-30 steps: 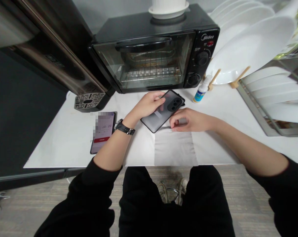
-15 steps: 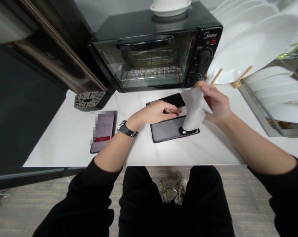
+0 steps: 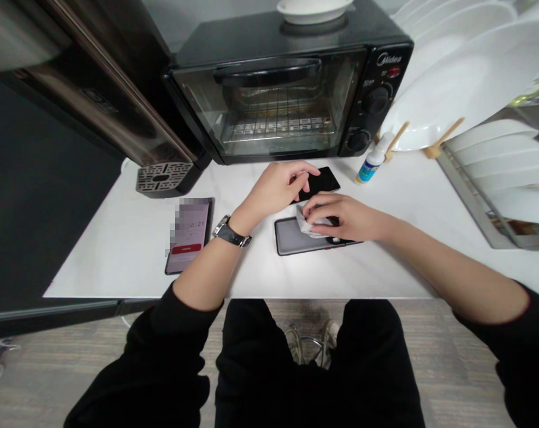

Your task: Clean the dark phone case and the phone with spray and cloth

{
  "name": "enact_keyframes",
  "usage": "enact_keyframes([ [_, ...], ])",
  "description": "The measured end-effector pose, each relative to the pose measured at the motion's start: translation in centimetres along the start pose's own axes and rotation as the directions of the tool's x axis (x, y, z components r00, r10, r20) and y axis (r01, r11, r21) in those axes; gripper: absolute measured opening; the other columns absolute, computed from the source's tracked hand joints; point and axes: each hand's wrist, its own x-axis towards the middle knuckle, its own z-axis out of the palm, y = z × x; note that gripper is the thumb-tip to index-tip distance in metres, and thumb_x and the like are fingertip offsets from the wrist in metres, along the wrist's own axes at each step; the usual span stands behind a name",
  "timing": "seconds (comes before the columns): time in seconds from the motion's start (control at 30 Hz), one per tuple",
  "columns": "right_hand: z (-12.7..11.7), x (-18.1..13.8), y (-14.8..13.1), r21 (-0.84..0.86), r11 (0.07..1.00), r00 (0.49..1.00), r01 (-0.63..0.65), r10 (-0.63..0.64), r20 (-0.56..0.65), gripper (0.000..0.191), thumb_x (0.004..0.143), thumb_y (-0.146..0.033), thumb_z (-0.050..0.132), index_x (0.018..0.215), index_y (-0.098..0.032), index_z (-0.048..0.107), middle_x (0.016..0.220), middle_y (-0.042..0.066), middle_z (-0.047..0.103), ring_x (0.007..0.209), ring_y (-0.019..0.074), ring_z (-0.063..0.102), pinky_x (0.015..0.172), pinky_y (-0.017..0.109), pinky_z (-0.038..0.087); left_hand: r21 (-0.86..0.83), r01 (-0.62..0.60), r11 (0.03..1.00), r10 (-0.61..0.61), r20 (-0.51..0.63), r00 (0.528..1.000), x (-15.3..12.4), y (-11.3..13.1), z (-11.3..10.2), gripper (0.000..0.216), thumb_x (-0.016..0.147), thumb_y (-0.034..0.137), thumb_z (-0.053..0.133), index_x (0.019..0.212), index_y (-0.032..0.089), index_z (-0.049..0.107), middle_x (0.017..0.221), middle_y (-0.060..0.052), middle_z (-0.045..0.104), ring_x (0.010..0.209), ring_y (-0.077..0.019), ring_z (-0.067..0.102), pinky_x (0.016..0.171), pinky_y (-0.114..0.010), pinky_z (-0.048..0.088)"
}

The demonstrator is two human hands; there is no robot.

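Bright even light, soft shadows, warped edges

A home kitchen is shown. A black toaster oven with a glass door and wire rack (image 3: 287,101) is set at the back of a white counter (image 3: 118,249), with a white bowl (image 3: 314,10) placed on its top. White plates (image 3: 466,77) are stood on edge between wooden pegs to the right, and more are stacked in a metal dish rack (image 3: 497,184). A dark machine with a perforated metal drip tray (image 3: 160,177) is seen at the left. Wood-look flooring (image 3: 37,368) is visible below.
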Motion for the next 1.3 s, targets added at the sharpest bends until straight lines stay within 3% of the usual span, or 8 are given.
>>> enact_keyframes([
  [0.13, 0.4, -0.1, 0.4, -0.104, 0.995, 0.999, 0.000, -0.005, -0.041, 0.018, 0.100, -0.035, 0.065, 0.110, -0.026, 0.077, 0.108, 0.006, 0.076, 0.108, 0.0231, 0.062, 0.100, 0.041, 0.048, 0.150, -0.071, 0.986, 0.043, 0.186, 0.982, -2.5, 0.9, -0.5, 0.050, 0.102, 0.036, 0.059, 0.149, 0.020, 0.058, 0.127, -0.011, 0.072, 0.101, -0.0209, 0.072, 0.093, -0.037, 0.058],
  [0.2, 0.3, -0.2, 0.4, -0.130, 0.992, 0.998, 0.000, -0.008, -0.058, 0.026, 0.102, -0.035, 0.063, 0.124, -0.027, 0.074, 0.107, 0.006, 0.076, 0.103, 0.0230, 0.062, 0.095, 0.041, 0.049, 0.248, -0.046, 0.968, -0.006, 0.208, 0.978, -5.4, 1.5, 0.0, 0.081, 0.095, 0.052, 0.070, 0.163, 0.020, 0.040, 0.160, -0.018, 0.049, 0.142, -0.0329, 0.054, 0.119, -0.048, 0.046],
  [0.3, 0.4, -0.1, 0.2, -0.140, 0.990, 0.999, 0.030, -0.034, -0.024, 0.032, 0.106, -0.031, 0.056, 0.134, -0.028, 0.070, 0.108, 0.006, 0.074, 0.094, 0.0193, 0.064, 0.087, 0.036, 0.051, 0.363, 0.049, 0.930, -0.112, 0.154, 0.982, -9.8, 1.8, 1.3, 0.101, 0.093, 0.057, 0.072, 0.169, 0.021, 0.018, 0.170, -0.020, 0.034, 0.156, -0.0369, 0.036, 0.128, -0.056, 0.036],
  [0.6, 0.3, -0.8, -1.3, -0.305, 0.950, 0.997, -0.071, 0.072, -0.007, 0.031, 0.105, -0.025, 0.052, 0.124, -0.027, 0.076, 0.112, 0.007, 0.072, 0.102, 0.0219, 0.068, 0.090, 0.039, 0.053, 0.413, 0.076, 0.907, -0.099, 0.035, 0.994, -11.5, 1.1, 2.2, 0.094, 0.087, 0.056, 0.079, 0.162, 0.020, 0.035, 0.154, -0.014, 0.056, 0.139, -0.0329, 0.050, 0.120, -0.052, 0.044],
  [0.8, -2.0, -4.7, -2.3, -0.368, 0.906, 0.976, -0.207, 0.215, -0.020, 0.032, 0.103, -0.029, 0.057, 0.131, -0.028, 0.075, 0.110, 0.009, 0.074, 0.098, 0.0250, 0.067, 0.085, 0.043, 0.052, 0.511, 0.009, 0.859, -0.082, 0.120, 0.989, -10.5, 1.5, 1.2, 0.089, 0.091, 0.062, 0.072, 0.162, 0.019, 0.038, 0.144, -0.014, 0.058, 0.128, -0.0333, 0.053, 0.114, -0.050, 0.047],
  [0.97, -2.6, -5.9, -2.6, -0.437, 0.853, 0.954, -0.284, 0.295, -0.043, 0.030, 0.105, -0.030, 0.055, 0.123, -0.028, 0.079, 0.104, 0.007, 0.075, 0.090, 0.0237, 0.069, 0.077, 0.039, 0.052, 0.570, -0.055, 0.820, -0.053, 0.171, 0.984, -8.9, 0.7, 1.0, 0.108, 0.076, 0.074, 0.079, 0.158, 0.013, 0.044, 0.130, -0.015, 0.061, 0.117, -0.0347, 0.056, 0.106, -0.049, 0.052],
  [1.13, -1.0, -3.9, -2.3, -0.451, 0.827, 0.942, -0.335, 0.310, -0.132, 0.026, 0.104, -0.026, 0.056, 0.113, -0.020, 0.081, 0.101, 0.008, 0.075, 0.089, 0.0237, 0.070, 0.077, 0.038, 0.053, 0.505, -0.059, 0.861, 0.008, 0.103, 0.995, -9.0, 0.1, 2.1, 0.121, 0.072, 0.078, 0.076, 0.165, 0.015, 0.030, 0.126, -0.015, 0.062, 0.114, -0.0356, 0.056, 0.105, -0.053, 0.051],
  [1.3, 2.9, 1.0, -2.1, -0.223, 0.947, 0.971, -0.231, 0.210, -0.114, 0.024, 0.103, -0.027, 0.059, 0.107, -0.017, 0.080, 0.105, 0.010, 0.075, 0.096, 0.0240, 0.070, 0.084, 0.038, 0.054, 0.473, -0.067, 0.879, 0.030, 0.085, 0.996, -9.2, -0.2, 2.4, 0.131, 0.070, 0.075, 0.080, 0.170, 0.020, 0.015, 0.124, -0.013, 0.062, 0.111, -0.0342, 0.056, 0.103, -0.052, 0.051],
])
